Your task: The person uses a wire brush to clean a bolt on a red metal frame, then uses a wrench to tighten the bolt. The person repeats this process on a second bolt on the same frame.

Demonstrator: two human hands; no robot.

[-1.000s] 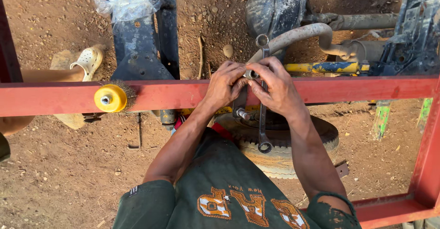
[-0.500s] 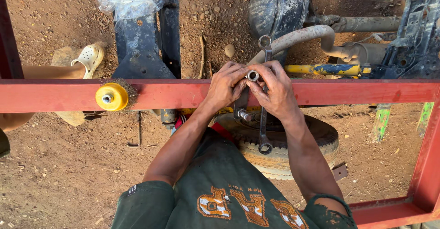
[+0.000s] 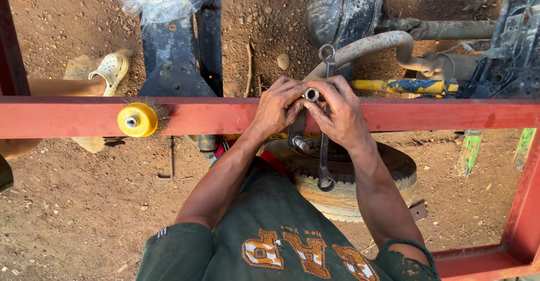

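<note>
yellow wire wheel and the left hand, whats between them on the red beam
Head view: only bare red beam lies between the yellow wire wheel and the left hand; nothing rests there.

A: What bounds the hands from the sides?

B: The left hand (image 3: 279, 108) and right hand (image 3: 337, 112) meet over a red steel beam (image 3: 225, 115) running straight across beneath them. Leftward along it the beam top is bare as far as a yellow wire-cup brush (image 3: 138, 119).

A: And beyond the fingertips?

B: A grey pipe (image 3: 371, 44) and a dark housing (image 3: 343, 11) stand close ahead; a yellow bar (image 3: 399, 85) lies just right of the right hand.

A: Below the beam?

B: A spanner (image 3: 324, 152) hangs under the right hand, with a tyre (image 3: 349, 188) directly beneath. Open dirt (image 3: 84, 202) lies lower left, well apart.
</note>
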